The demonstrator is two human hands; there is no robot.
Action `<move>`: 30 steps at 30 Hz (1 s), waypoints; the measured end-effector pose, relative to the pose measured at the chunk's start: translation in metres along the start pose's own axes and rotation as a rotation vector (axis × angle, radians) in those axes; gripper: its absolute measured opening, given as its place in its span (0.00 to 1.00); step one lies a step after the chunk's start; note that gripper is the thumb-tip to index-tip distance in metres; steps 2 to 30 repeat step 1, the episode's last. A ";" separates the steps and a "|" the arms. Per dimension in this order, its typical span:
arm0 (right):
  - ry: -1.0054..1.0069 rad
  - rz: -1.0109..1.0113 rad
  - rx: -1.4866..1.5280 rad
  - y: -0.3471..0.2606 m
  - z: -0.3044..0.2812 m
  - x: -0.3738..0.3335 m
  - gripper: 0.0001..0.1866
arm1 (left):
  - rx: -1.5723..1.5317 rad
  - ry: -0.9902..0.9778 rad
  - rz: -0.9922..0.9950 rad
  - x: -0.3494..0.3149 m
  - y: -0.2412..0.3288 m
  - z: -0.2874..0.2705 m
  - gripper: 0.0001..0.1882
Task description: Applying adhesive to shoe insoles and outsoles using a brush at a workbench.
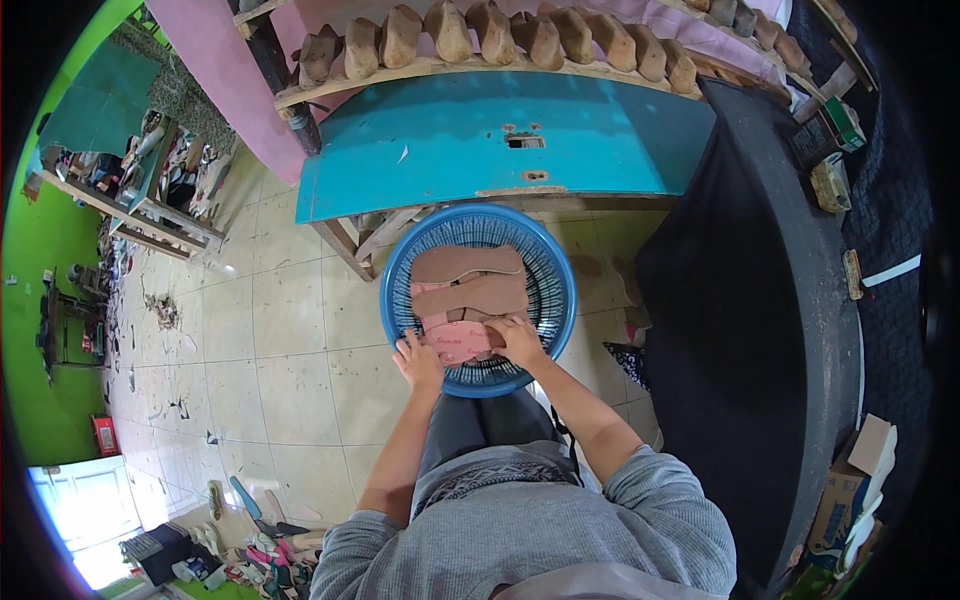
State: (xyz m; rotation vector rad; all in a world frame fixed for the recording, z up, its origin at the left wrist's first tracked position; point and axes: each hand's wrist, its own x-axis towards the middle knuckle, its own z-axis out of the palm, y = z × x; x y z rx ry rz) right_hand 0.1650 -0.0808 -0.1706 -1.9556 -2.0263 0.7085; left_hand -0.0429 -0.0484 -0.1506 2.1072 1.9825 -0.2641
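Note:
A blue plastic basket [556,262] stands before me with several flat insole pieces inside. Two brown insoles [470,298] lie across the stack, one beyond the other, with pink sheets showing at their left ends. At the near side is a pink insole [462,342] with dark print on it. My left hand [420,362] grips its left end, the index finger raised apart from the others. On its right end my right hand [518,340] is closed, fingers over the top. Thumbs and the undersides of the insoles are partly hidden.
Beyond the basket stands a turquoise table [430,140] with a cut slot. Wooden shoe lasts [449,32] line a shelf above it. A black-draped bench [715,330] is on the right. Scraps litter the tiled floor [290,350] on the left.

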 end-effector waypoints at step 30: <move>-0.008 -0.004 -0.039 0.000 0.002 0.001 0.35 | 0.028 -0.039 0.004 0.000 0.000 0.000 0.32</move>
